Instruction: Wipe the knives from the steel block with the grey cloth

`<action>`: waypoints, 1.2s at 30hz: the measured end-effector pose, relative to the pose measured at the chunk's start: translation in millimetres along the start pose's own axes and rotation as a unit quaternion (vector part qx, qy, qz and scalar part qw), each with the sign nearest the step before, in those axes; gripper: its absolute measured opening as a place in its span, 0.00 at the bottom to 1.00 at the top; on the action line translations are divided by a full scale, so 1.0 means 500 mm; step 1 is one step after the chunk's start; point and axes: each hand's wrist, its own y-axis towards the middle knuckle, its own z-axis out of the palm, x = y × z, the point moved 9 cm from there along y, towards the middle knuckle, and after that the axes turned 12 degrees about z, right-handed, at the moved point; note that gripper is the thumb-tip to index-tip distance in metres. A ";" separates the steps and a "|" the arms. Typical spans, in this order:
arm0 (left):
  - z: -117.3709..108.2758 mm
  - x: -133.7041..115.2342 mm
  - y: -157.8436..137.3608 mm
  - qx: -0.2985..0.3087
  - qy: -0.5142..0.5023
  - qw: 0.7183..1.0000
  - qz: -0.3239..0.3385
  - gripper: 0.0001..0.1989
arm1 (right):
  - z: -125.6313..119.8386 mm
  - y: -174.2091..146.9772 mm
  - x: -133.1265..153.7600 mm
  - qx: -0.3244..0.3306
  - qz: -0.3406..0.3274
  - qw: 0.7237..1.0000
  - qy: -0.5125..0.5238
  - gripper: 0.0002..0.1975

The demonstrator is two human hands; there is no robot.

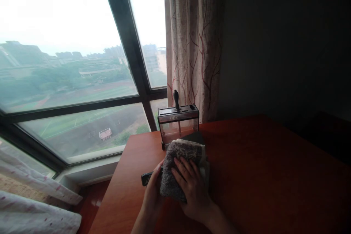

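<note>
A folded grey patterned towel point(175, 182) is in front of me above the near part of the table, its paler layers showing at the right edge. My right hand point(192, 186) presses on it, fingers spread across its face and thumb hidden. At the towel's left side, my left hand point(154, 186) is closed around a black handle point(146, 178) whose end sticks out to the left. It looks like a knife handle; the towel hides whatever it leads to. Just behind the towel stands a knife block point(178, 115) with clear sides and a dark-handled tool point(176, 99) upright in its top.
The reddish-brown wooden table point(246, 153) extends to the right into shadow. A large window point(68, 62) with dark frames fills the left, with a patterned curtain point(196, 44) beside it. White fabric point(35, 212) hangs at the lower left.
</note>
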 end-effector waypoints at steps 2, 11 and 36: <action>0.006 -0.002 -0.001 0.011 -0.004 1.000 -0.002 0.13 | -0.004 0.003 -0.009 -0.010 0.013 1.000 -0.004 0.40; 0.029 -0.010 0.006 0.091 -0.021 0.995 0.024 0.13 | -0.042 0.005 -0.119 -0.119 0.126 0.985 -0.010 0.37; 0.019 0.016 0.004 0.078 -0.045 0.996 -0.014 0.16 | 0.012 -0.009 -0.015 -0.022 0.062 0.997 -0.029 0.40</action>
